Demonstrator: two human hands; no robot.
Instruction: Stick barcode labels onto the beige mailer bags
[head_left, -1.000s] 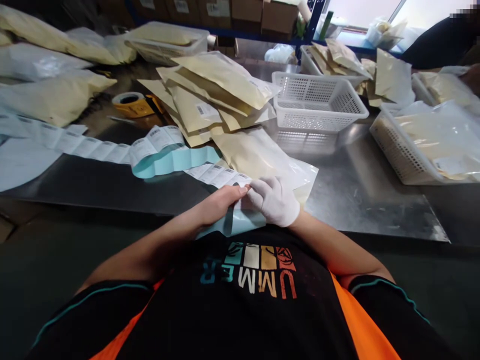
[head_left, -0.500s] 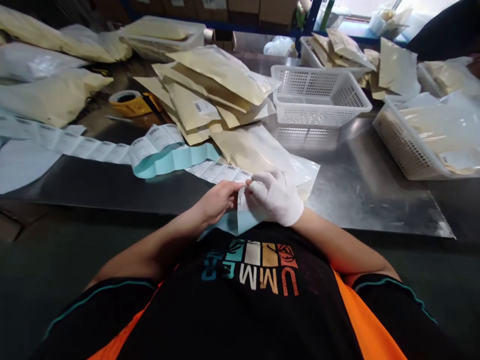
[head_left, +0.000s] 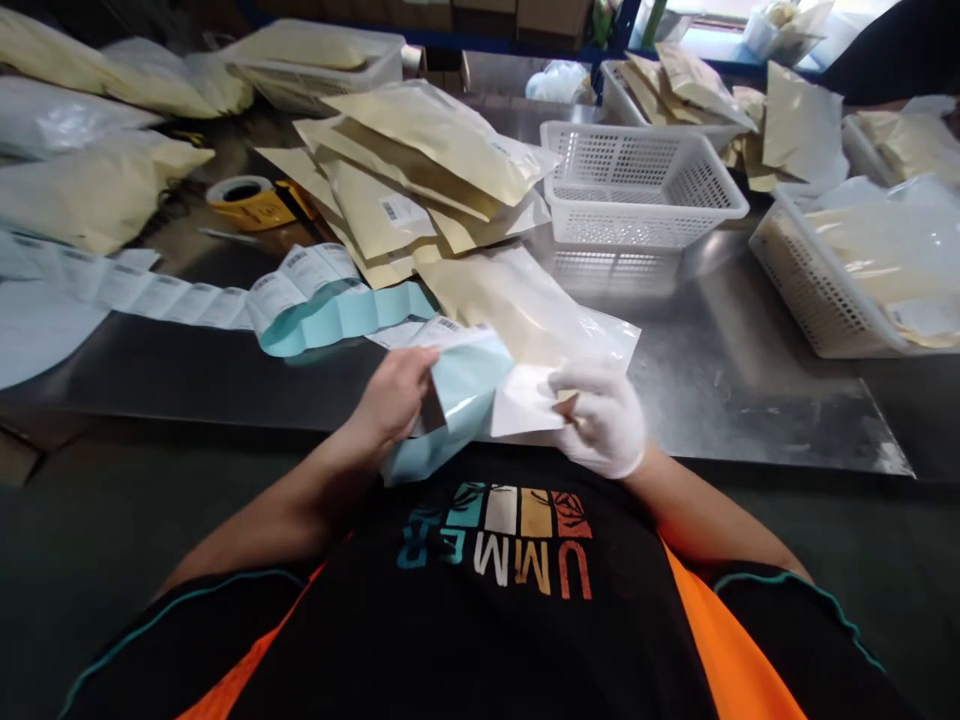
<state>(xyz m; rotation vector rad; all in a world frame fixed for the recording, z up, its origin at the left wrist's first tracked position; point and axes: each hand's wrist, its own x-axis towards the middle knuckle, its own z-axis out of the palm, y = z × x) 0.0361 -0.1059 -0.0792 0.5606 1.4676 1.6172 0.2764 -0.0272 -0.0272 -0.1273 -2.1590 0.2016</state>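
My bare left hand (head_left: 393, 392) pinches a strip of barcode labels (head_left: 471, 378), its pale blue-green backing folded up toward me. Away to the right, my right hand (head_left: 606, 420), in a white glove with bare fingertips showing, grips the edge of a white label (head_left: 525, 402). The label overlaps the strip's right side in view; whether they still join cannot be made out. Behind both hands lies a cream padded mailer (head_left: 517, 295) with a clear outer layer. More of the label strip (head_left: 330, 318) curls across the table to the left.
A pile of padded mailers (head_left: 427, 150) lies beyond. A white plastic basket (head_left: 645, 225) stands behind on the right, and another basket (head_left: 806, 290) holds wrapped mailers. A yellow tape dispenser (head_left: 251, 205) sits left of the pile. The metal table's front edge (head_left: 750, 463) runs close to me.
My hands have moved apart, left hand leftward and right hand rightward with the white label. The strip's blue-green backing has turned up into view between them.
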